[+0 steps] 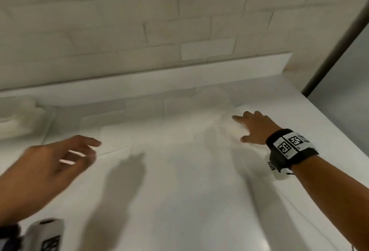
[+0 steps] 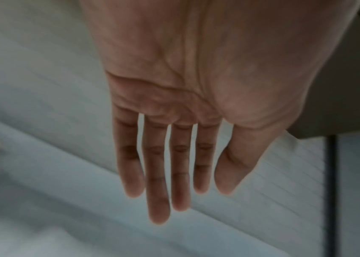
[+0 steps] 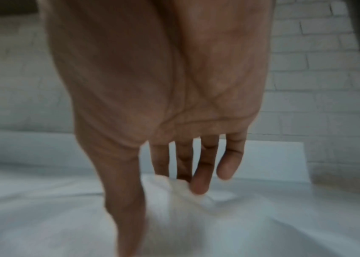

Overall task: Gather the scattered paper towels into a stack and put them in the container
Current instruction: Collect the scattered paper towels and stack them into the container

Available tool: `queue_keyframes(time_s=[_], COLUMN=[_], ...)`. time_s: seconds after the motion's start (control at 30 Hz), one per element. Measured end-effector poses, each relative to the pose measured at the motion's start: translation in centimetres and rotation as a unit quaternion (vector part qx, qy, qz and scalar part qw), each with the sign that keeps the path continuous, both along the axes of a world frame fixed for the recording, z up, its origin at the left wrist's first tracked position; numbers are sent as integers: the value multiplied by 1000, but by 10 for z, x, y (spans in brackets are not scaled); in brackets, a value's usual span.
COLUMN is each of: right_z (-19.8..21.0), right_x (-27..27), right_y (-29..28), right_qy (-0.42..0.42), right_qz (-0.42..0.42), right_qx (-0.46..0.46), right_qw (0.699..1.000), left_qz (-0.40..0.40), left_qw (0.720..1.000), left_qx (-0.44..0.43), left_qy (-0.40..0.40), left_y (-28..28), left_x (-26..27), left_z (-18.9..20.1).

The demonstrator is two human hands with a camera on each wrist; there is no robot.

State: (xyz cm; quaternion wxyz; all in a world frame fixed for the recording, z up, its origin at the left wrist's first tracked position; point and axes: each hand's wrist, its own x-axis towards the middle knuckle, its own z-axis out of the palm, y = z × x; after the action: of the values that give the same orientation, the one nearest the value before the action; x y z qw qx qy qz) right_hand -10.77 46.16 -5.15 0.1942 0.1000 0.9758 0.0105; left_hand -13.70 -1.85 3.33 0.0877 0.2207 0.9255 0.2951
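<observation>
Two bare hands above thin white paper towels point(image 1: 217, 129) on the white countertop point(image 1: 179, 190). Left hand point(image 1: 54, 163) near left, fingers straight, holding nothing. Right hand point(image 1: 253, 129) far right, fingers spread, fingertips point(image 3: 199, 187) touching a towel.

The head view is evenly lit and rather soft, with low contrast. The left hand point(image 1: 58, 163) is smeared by motion blur; the right hand point(image 1: 253, 129) is sharper. Both throw soft grey shadows toward the camera on the white counter point(image 1: 179, 200), which shows a pale glare near the bottom edge. The straight lines bend at the borders. Both wrist views are dim, bluish and blurred.
</observation>
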Motion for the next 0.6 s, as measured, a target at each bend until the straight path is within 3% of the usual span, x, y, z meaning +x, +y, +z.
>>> queue_keyframes(time_s=[0.07, 0.13, 0.23, 0.3, 0.37, 0.43, 0.5, 0.6], right_z=[4, 9, 35, 63, 91, 104, 102, 86], right_x=[-5, -7, 4, 17, 29, 34, 33, 34], right_y=[6, 4, 1, -8, -20, -29, -36, -43], right_qy=[15, 51, 168, 238, 267, 270, 272, 301], right_qz=[18, 27, 15, -30, -80, -113, -137, -177], right_qx=[-7, -32, -145, -326, -524, -622, -644, -641], right_qw=[1000, 998, 975, 915, 805, 726, 702, 683], left_qz=[-45, -93, -75, -66, -64, -80, -72, 1], left_qw=[999, 995, 996, 991, 978, 941, 893, 889], left_qx=[0, 19, 45, 116, 192, 279, 339, 372], left_qy=[4, -10, -29, -31, -54, -177, -288, -267], left_y=[76, 121, 164, 187, 209, 234, 257, 276], left_x=[10, 10, 3, -1, -4, -1, 8, 13], left_z=[17, -4, -19, -19, -18, -11, -10, -23])
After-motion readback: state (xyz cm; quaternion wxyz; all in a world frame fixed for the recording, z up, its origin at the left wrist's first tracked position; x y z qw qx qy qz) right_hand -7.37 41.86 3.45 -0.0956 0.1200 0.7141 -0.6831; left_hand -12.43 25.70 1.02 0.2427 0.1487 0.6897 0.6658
